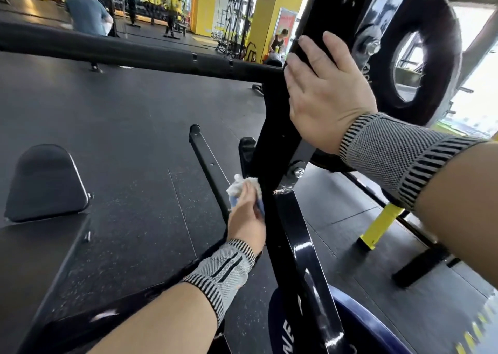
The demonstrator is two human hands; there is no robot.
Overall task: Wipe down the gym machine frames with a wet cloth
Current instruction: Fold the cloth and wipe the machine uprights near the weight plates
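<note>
A black steel upright of the gym machine frame (269, 149) slants through the middle of the view. My left hand (246, 219) grips a crumpled white and blue cloth (239, 185) and presses it against the lower left side of that upright. Higher up, my right hand (323, 95) wraps around the same upright, thumb on the near face and fingers curled over its far edge. Both wrists wear grey knitted bands.
A long black padded bar (107, 49) runs leftward from the upright. A black weight plate (420, 57) hangs at the right, a blue plate (358, 326) sits below. A black pad (45, 184) lies left. Yellow frame leg (377, 227); people in the background (86, 9).
</note>
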